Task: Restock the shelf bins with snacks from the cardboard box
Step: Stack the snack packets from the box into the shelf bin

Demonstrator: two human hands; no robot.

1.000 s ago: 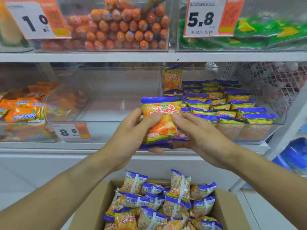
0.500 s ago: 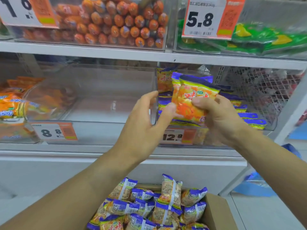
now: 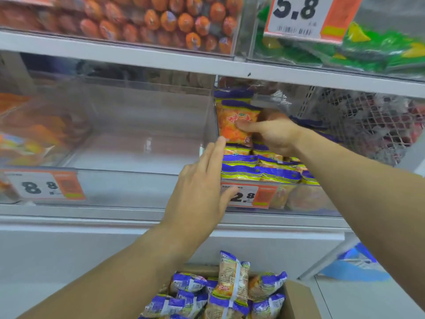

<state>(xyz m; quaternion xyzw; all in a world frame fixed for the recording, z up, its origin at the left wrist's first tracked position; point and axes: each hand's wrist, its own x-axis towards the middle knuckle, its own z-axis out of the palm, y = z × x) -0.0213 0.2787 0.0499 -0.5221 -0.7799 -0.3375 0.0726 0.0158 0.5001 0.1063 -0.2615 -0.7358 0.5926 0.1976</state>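
- We see a bright and even light over the whole scene; its source is out of view.
- Shadows are soft: a dim band lies under the upper shelf (image 3: 161, 63).
- The clear bin (image 3: 138, 143) walls show pale, milky reflections.
- Motion blur softens nearly everything; the price tag (image 3: 296, 17) at top is smeared.
- The shelf lines tilt and bend near the edges, which comes from the wide-angle lens.

Price tag (image 3: 249, 195) first digit behind left hand (image 3: 200, 187); cardboard box (image 3: 296, 300) cropped below.
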